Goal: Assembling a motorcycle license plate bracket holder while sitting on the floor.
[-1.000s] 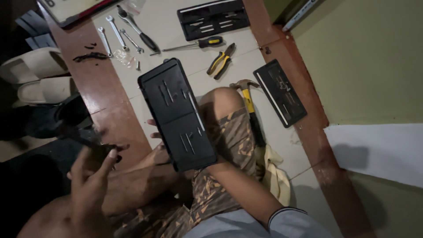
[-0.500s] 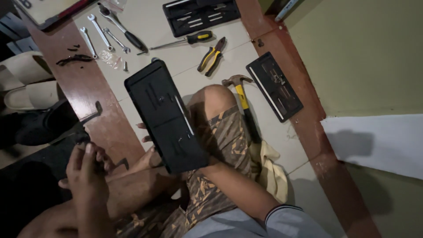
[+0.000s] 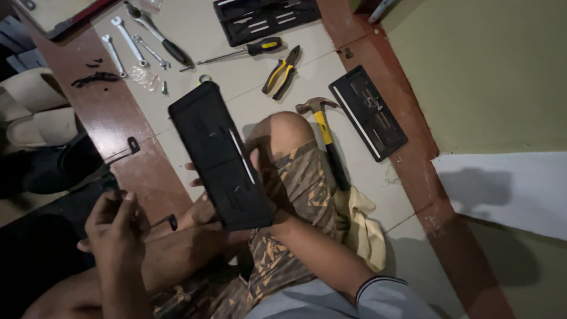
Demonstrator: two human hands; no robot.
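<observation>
Sitting on the floor, a person holds a flat black plastic frame up on edge over one bent knee. The right hand is mostly hidden behind the frame; a few fingers peek out at its right edge, pressed on it. I cannot tell how tight they hold.

The left hand is lower and to the left of the frame, not touching it. Its fingers are pinched together on a small thin black bracket that sticks out toward the frame.

Past the top of the frame, on the pale floor, lies an open black tool case. Long thin metal bits sit in its slots. I cannot tell what kind they are. Just below the case lie a screwdriver with a yellow and black handle and a pair of pliers. A hammer lies right beside the knee, on the far side from the left hand. A second black frame rests flat further right. Wrenches lie in a row up and left of the held frame. Pale sandals sit far left, above the left hand.
</observation>
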